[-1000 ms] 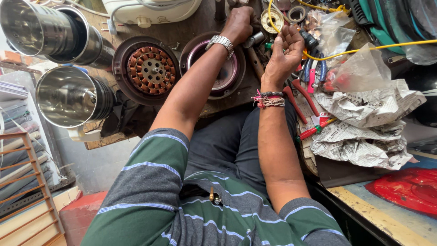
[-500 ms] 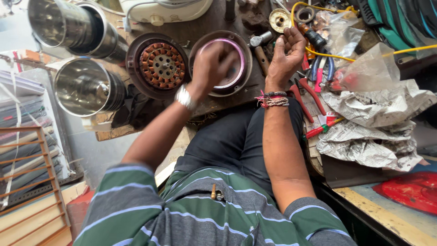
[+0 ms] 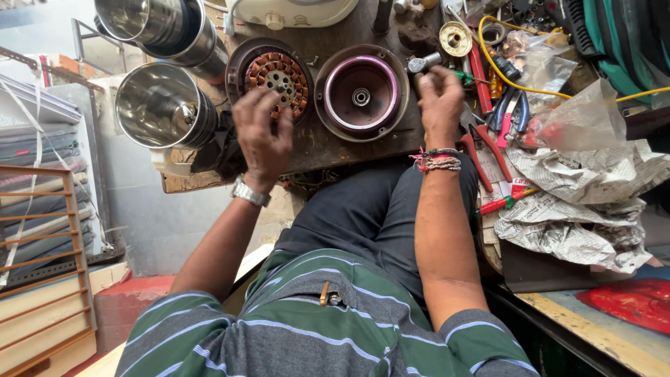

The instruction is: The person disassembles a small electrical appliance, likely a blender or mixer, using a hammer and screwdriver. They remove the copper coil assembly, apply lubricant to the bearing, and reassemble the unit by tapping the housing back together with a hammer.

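My left hand (image 3: 262,132), with a metal watch at the wrist, hovers with fingers spread and slightly blurred over the near edge of a round motor stator with copper windings (image 3: 276,70). It holds nothing. Beside the stator lies a round purple-and-brown motor housing (image 3: 361,94). My right hand (image 3: 440,101), with thread bands at the wrist, is just right of that housing, fingers curled in. Its fingertips sit next to a small grey metal part (image 3: 421,64). I cannot see whether it grips anything.
Two shiny steel jars (image 3: 157,105) (image 3: 164,24) lie at the left of the dark wooden bench (image 3: 328,150). Red-handled pliers (image 3: 488,143), a brass disc (image 3: 455,38), a yellow cable (image 3: 499,70), plastic bags and crumpled newspaper (image 3: 579,202) crowd the right side. A white appliance base (image 3: 293,10) stands at the back.
My left hand has pulled back from the far middle of the bench, across the purple housing, to the left over the stator. My right hand has stayed near the small metal part.
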